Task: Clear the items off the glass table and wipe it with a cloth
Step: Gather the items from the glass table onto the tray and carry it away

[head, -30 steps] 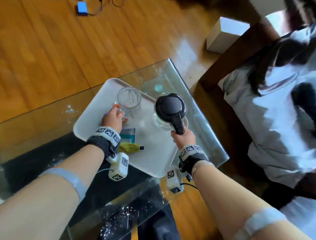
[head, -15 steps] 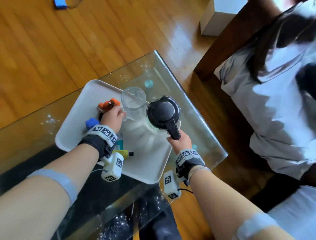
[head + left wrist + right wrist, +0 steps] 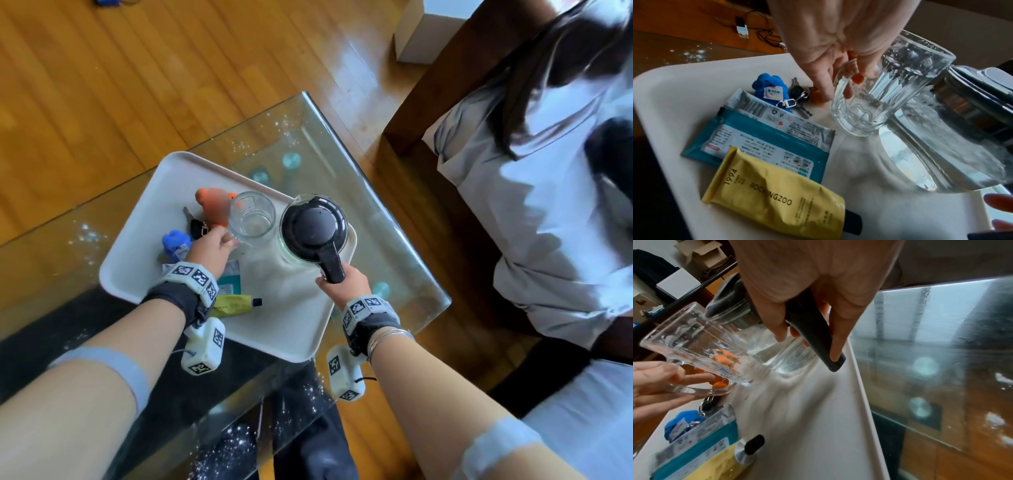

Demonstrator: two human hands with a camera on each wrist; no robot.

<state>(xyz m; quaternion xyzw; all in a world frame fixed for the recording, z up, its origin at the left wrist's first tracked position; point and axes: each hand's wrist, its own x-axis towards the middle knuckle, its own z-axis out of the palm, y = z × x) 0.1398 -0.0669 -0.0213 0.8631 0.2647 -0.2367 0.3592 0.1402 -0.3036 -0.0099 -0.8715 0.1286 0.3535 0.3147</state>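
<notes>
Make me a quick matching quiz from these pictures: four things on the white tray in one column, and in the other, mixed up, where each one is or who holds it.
Things:
1. clear glass mug
2. glass kettle with black lid
3. yellow tube with black cap
4. blue plush keychain toy

States:
A. held by right hand
B. lying partly on the teal wipes pack
C. handle held by left hand
D. clipped beside the keys

Pairs: 1-C, 2-A, 3-B, 4-D

Pretty bright daylight overall, coming in from the upper right, and it blows out the white clothing there and throws a glare streak across the wood floor. The glass table shows reflections and sparkly specks. Wrist views are softer, with motion smear on the glass, hands up close out of focus, and edges bent by the wide lens.
</notes>
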